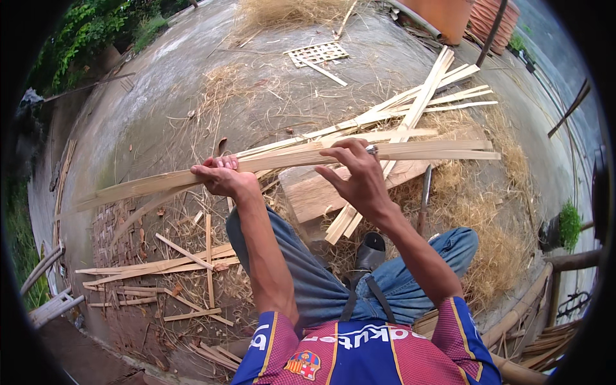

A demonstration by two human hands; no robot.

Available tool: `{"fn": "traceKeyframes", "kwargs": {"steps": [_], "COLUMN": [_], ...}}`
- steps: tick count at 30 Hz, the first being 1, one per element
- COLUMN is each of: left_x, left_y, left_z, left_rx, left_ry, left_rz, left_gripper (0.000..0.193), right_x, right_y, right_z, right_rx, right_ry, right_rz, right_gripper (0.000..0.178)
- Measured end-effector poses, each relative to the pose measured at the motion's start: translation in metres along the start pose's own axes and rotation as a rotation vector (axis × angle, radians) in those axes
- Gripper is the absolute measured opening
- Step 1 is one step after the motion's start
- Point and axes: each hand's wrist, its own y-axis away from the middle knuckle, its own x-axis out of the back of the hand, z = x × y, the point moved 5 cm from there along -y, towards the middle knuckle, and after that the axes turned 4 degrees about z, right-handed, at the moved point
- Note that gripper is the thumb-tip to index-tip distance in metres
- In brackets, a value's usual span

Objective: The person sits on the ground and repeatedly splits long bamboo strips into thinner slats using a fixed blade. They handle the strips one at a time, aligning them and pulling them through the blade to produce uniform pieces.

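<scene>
Long, pale, flat strips that look like split bamboo (pixel 282 160) lie across both hands, running from far left to right. My left hand (pixel 224 178) is palm up, with its fingers closed round the strips. Further right, the bent fingers of my right hand (pixel 359 173) curl over the same strips, while its thumb stands apart. A silver ring shows on that hand. Beyond the strips' right half, more loose strips (pixel 423 102) lie crossed in a pile. A flat wooden board (pixel 308 196) is under my right hand.
A long narrow tool, perhaps a knife (pixel 425 199), lies beside the board. Fine shavings (pixel 487 224) cover the ground at right. Shorter strips (pixel 160 266) are scattered at left near my knee. A small woven lattice panel (pixel 317 53) and an orange container (pixel 443 18) are at the far side.
</scene>
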Motion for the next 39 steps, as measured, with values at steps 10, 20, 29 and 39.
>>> {"fn": "traceKeyframes", "kwargs": {"steps": [10, 20, 29, 39], "left_x": [0.014, 0.011, 0.001, 0.004], "left_y": [-0.017, -0.01, 0.002, 0.001], "left_z": [0.01, 0.013, 0.004, 0.005], "left_rx": [-0.036, -0.056, 0.002, -0.052], "left_ry": [-0.017, -0.019, 0.004, -0.034], "left_rz": [0.011, -0.003, -0.074, -0.04], "left_gripper": [0.045, 0.043, 0.043, 0.044], "right_x": [-0.067, -0.017, -0.088, -0.052], "right_y": [-0.013, -0.058, -0.05, -0.052], "right_z": [0.002, 0.067, -0.034, 0.038], "right_rx": [-0.078, -0.181, 0.034, 0.018], "right_ry": [-0.007, 0.389, -0.005, 0.231], "right_rz": [0.062, 0.433, -0.061, 0.254], "right_gripper": [0.012, 0.013, 0.025, 0.03]}}
